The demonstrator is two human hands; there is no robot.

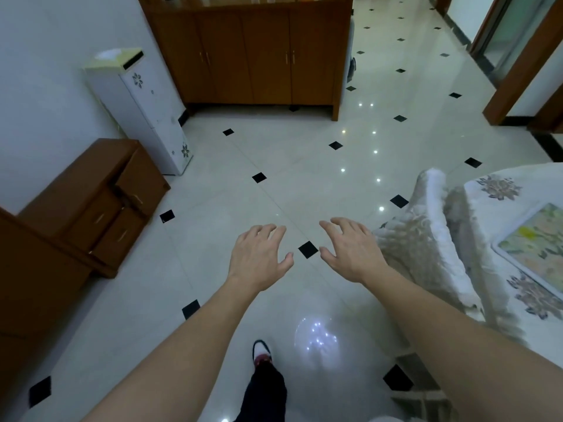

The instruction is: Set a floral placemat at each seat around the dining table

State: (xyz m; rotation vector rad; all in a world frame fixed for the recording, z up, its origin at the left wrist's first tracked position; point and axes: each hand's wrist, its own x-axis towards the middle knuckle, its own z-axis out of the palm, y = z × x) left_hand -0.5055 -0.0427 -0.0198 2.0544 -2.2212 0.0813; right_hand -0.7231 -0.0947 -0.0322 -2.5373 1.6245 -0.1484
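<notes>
While a floral placemat [539, 248] lies on what looks like the dining table [487, 208], left hand [259, 254] and right hand [350, 251] hover empty, each grip spread apart.

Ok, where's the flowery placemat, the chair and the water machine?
Placemat [539, 245]: head view, on its floral middle, lying on the table at the right edge.
Chair [426, 236]: head view, on its white lacy cover.
Water machine [152, 117]: head view, on its white front panel.
</notes>
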